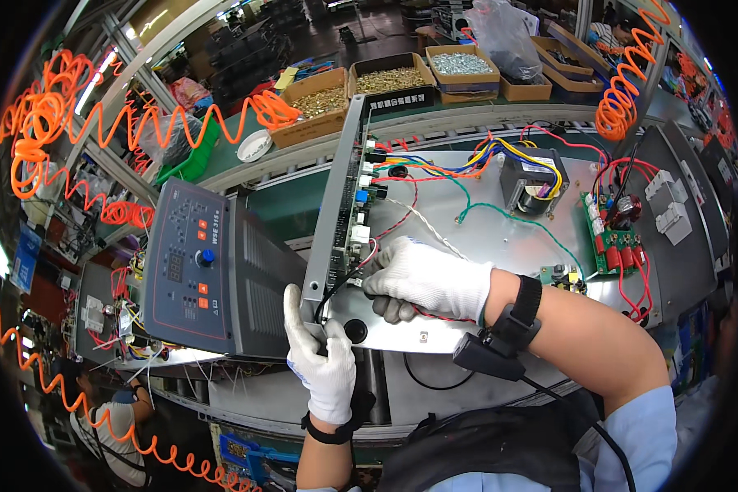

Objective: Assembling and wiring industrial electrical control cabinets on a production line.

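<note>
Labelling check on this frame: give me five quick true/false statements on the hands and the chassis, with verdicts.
1. Both hands wear white gloves. True: left hand, right hand.
2. The left hand grips the lower corner of the upright front panel. True.
3. The right hand holds a screwdriver. False: its fingers are on red and black wires.
4. The transformer sits on the metal base plate. True.
5. The green circuit board lies left of the panel. False: it is at the plate's right.
</note>
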Available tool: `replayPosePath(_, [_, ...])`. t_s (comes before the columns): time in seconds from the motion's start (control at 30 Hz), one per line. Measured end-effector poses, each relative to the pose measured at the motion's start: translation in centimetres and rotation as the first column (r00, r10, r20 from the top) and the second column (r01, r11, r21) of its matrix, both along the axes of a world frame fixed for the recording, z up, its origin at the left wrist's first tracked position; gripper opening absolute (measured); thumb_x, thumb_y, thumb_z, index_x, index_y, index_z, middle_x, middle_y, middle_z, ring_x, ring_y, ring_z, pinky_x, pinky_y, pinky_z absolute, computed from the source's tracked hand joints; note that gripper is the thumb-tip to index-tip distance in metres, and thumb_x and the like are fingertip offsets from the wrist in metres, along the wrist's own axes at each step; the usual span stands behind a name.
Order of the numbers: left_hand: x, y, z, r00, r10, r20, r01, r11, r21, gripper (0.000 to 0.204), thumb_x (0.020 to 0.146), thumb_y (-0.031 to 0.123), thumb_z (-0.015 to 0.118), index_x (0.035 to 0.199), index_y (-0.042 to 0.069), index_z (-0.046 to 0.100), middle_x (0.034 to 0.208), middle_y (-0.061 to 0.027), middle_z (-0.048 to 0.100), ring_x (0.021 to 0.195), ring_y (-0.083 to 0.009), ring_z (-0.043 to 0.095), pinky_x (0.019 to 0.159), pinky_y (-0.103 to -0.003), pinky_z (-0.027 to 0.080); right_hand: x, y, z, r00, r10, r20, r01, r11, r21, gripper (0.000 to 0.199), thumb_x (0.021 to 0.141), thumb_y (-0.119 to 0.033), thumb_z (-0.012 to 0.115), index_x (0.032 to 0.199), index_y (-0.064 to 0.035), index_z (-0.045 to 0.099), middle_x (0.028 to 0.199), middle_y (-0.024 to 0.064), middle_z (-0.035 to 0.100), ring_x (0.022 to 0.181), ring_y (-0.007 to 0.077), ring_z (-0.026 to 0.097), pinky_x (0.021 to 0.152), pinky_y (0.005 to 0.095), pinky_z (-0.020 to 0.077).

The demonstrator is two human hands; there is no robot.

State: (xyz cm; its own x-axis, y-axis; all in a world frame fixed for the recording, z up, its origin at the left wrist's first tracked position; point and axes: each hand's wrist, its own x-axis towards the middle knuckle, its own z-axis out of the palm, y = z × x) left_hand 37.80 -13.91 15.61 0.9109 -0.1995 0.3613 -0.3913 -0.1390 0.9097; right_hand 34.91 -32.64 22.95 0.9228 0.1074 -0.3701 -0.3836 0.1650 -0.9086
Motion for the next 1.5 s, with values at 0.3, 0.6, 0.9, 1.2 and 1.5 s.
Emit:
replayPosePath(0.3, [-0.3, -0.1, -0.2, 0.994, 0.045, 0.102, -0.055, 0.994, 0.096, 0.062, 0.077, -0.007, 0.045, 0.138, -0.005, 0.042, 0.055, 0.0041, 0.035, 0.05, -0.0031, 0.035, 0.05, -0.019, 0.035, 0.7, -0.6, -2.1, 1.0, 0.019, 0.021, -0.021, 0.994, 0.105, 0.017, 0.087, -0.007, 0.057, 0.073, 0.0008, 0.049, 0.057, 0.002, 0.049, 0.045, 0.0077, 0.045, 0.038, 0.0253, 0.0357])
replayPosePath(0.6, [-0.3, -0.8, -0.3, 0.983, 0.058, 0.173, -0.065, 0.997, 0.034, 0.004, 0.084, -0.003, 0.054, 0.081, -0.004, 0.05, 0.06, -0.0032, 0.051, 0.05, -0.0087, 0.04, 0.047, -0.028, 0.034, 1.3, 0.0, -2.3, 0.998, -0.054, 0.043, 0.052, 0.998, 0.034, 0.02, 0.087, -0.006, 0.059, 0.071, 0.0029, 0.051, 0.058, 0.0042, 0.052, 0.045, 0.0104, 0.049, 0.039, 0.0261, 0.0382])
replayPosePath(0.9, [-0.3, -0.8, -0.6, 0.983, -0.004, 0.185, -0.005, 0.999, 0.052, 0.034, 0.077, -0.004, 0.058, 0.11, -0.007, 0.05, 0.083, -0.0099, 0.061, 0.069, -0.0151, 0.056, 0.064, -0.028, 0.046, 0.3, 2.2, -1.8, 0.958, -0.278, 0.074, 0.28, 0.96, -0.021, 0.017, 0.087, -0.008, 0.061, 0.08, 0.0069, 0.064, 0.075, 0.0166, 0.069, 0.062, 0.0209, 0.07, 0.055, 0.0286, 0.0567])
replayPosePath(1.2, [-1.0, -0.9, -0.8, 0.991, -0.062, 0.12, 0.058, 0.998, 0.034, 0.066, 0.076, 0.006, 0.067, 0.133, -0.008, 0.039, 0.111, -0.0199, 0.058, 0.099, -0.0268, 0.06, 0.091, -0.035, 0.046, 0.3, 2.3, -2.9, 0.937, -0.314, 0.153, 0.32, 0.947, -0.019, 0.017, 0.085, -0.007, 0.059, 0.076, 0.0058, 0.065, 0.066, 0.0124, 0.067, 0.048, 0.0166, 0.062, 0.044, 0.026, 0.0495])
replayPosePath(1.5, [-0.8, 0.7, -1.1, 0.982, -0.108, 0.158, 0.09, 0.989, 0.116, 0.081, 0.071, 0.013, 0.074, 0.137, -0.008, 0.032, 0.118, -0.0241, 0.055, 0.105, -0.0306, 0.058, 0.093, -0.038, 0.045, -2.3, 0.5, 1.8, 0.858, -0.457, 0.236, 0.489, 0.867, -0.096, 0.036, 0.095, -0.036, 0.056, 0.098, -0.0017, 0.066, 0.085, 0.0071, 0.068, 0.072, 0.017, 0.065, 0.059, 0.0295, 0.0506])
